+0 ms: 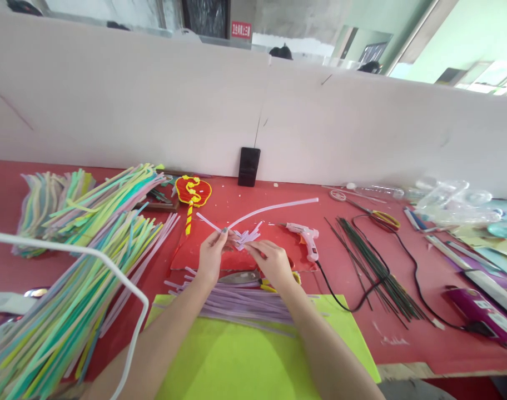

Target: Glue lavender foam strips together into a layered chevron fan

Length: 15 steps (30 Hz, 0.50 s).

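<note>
My left hand [214,250] pinches a lilac pipe cleaner [274,207] between thumb and fingers. One long end curves up to the right, and a shorter end sticks out to the left. My right hand [272,260] is closed at the fingertips beside a small heap of short lilac pieces [248,239]; what it pinches, if anything, is too small to make out. Under both hands lies a red board [203,258]. Scissors [239,278] lie partly hidden below my wrists, next to a pile of lilac pipe cleaners [245,305] on a lime-green sheet [237,361].
Bundles of coloured pipe cleaners [70,300] spread at left, crossed by a white curved bar [112,266]. A red and yellow fan [194,191] and a phone [249,166] are behind. At right are a glue gun [306,236] with cord, green stems [370,266] and more scissors [384,220].
</note>
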Each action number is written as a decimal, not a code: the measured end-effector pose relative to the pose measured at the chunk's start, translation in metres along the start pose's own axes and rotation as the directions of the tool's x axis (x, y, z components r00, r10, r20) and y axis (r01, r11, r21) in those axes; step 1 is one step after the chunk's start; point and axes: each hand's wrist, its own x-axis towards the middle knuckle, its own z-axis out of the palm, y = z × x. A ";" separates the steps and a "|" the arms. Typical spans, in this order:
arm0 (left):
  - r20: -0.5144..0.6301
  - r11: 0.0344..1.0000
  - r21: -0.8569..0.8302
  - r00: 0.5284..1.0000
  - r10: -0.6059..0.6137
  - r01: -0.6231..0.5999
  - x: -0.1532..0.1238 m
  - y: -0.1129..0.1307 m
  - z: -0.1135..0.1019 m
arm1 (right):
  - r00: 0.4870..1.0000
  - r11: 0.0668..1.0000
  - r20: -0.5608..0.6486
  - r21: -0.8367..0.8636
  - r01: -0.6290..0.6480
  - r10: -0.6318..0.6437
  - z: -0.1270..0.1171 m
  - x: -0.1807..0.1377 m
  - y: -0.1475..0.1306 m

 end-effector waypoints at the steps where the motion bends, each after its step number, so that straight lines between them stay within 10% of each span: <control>1: -0.003 1.000 0.004 1.000 0.001 -0.001 0.000 0.000 0.000 | 1.000 1.000 0.017 -0.019 0.016 -0.016 0.001 -0.001 -0.001; 15: 0.117 0.992 0.092 0.989 -0.093 0.083 -0.001 -0.009 0.000 | 0.992 0.997 -0.117 -0.062 0.041 -0.048 -0.001 -0.001 -0.003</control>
